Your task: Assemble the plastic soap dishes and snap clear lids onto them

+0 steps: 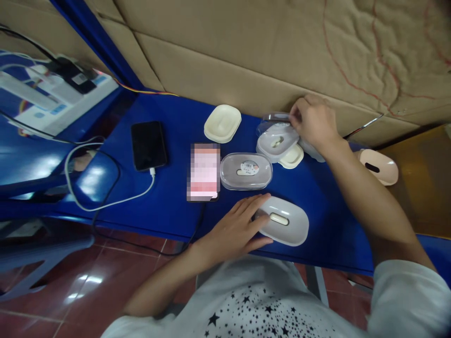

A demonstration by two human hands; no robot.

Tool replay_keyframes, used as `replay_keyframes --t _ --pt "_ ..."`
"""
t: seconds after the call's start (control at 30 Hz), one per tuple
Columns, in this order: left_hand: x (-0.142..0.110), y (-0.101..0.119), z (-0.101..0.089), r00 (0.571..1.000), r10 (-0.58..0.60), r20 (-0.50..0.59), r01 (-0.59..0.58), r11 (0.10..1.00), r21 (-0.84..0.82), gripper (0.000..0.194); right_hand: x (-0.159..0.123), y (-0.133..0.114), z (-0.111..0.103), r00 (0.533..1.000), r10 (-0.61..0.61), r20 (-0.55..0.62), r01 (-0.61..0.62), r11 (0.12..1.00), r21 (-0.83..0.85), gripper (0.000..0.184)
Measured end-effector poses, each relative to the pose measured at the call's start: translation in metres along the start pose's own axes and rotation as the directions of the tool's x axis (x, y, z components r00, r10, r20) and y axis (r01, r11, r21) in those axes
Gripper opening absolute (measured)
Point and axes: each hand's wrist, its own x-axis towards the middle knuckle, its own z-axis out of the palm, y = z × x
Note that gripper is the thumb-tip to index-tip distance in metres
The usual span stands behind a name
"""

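Now the left hand [234, 230] lies open and relaxed, its fingertips on a grey oval soap dish [291, 220], which sits near the front edge of the blue worktop [317, 202]. The right hand [313, 124] is curled at a clear plastic lid [275, 117] beside the cardboard wall [225, 51]; it seems to pinch this lid, but I cannot tell how firmly. Just below that hand, a white soap dish [276, 143] lies tilted over a cream soap dish [291, 156], and a clear-lidded soap box [245, 171] stands close to them. The risk is mostly in this crowded place: a light grip could let the smooth lid slip and fall on the tilted dishes, and a careless wrist could push them apart. Also, a small push could send the grey dish over the near edge.
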Motion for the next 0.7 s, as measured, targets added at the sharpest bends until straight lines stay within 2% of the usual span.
replay_keyframes --t 0.1,0.17,0.27,0.37,0.43,0.5,0.57,0.63,0.7 --pt "0.000 0.000 0.000 1.000 -0.004 -0.001 0.004 1.000 -0.016 0.039 -0.012 0.001 -0.008 0.990 -0.009 -0.140 0.005 1.000 -0.027 0.029" --pt "0.000 0.001 0.000 1.000 -0.009 -0.002 0.009 0.999 -0.032 0.039 -0.031 0.003 -0.018 0.968 -0.011 -0.250 0.006 1.000 -0.019 0.031" --pt "0.000 0.001 -0.001 1.000 -0.020 0.005 0.020 0.999 -0.048 0.039 -0.077 0.006 -0.030 0.913 -0.037 -0.406 0.056 0.998 0.034 0.032" --pt "0.000 0.001 0.000 0.999 -0.038 0.017 0.039 0.998 -0.051 0.045 -0.134 0.006 -0.032 0.830 -0.079 -0.552 0.179 0.975 0.130 0.014" --pt "-0.001 0.001 0.001 0.998 -0.061 0.014 0.062 0.996 -0.070 0.053 -0.171 0.006 -0.026 0.830 -0.073 -0.553 0.232 0.947 0.223 0.005" --pt "-0.002 0.001 0.002 0.997 -0.078 -0.002 0.078 0.992 -0.104 0.063 -0.202 0.005 -0.018 0.865 -0.046 -0.500 0.218 0.931 0.291 0.020" --pt "-0.003 0.000 0.004 0.996 -0.087 -0.016 0.084 0.987 -0.133 0.074 -0.224 0.003 -0.009 0.893 -0.103 -0.438 0.246 0.927 0.284 0.029" --pt "-0.003 -0.001 0.006 0.995 -0.091 -0.028 0.086 0.985 -0.149 0.084 -0.237 -0.001 -0.001 0.884 -0.215 -0.415 0.334 0.912 0.237 0.033" --pt "-0.004 -0.002 0.007 0.995 -0.088 -0.044 0.080 0.985 -0.152 0.092 -0.243 -0.008 0.005 0.838 -0.313 -0.446 0.432 0.881 0.194 0.034"
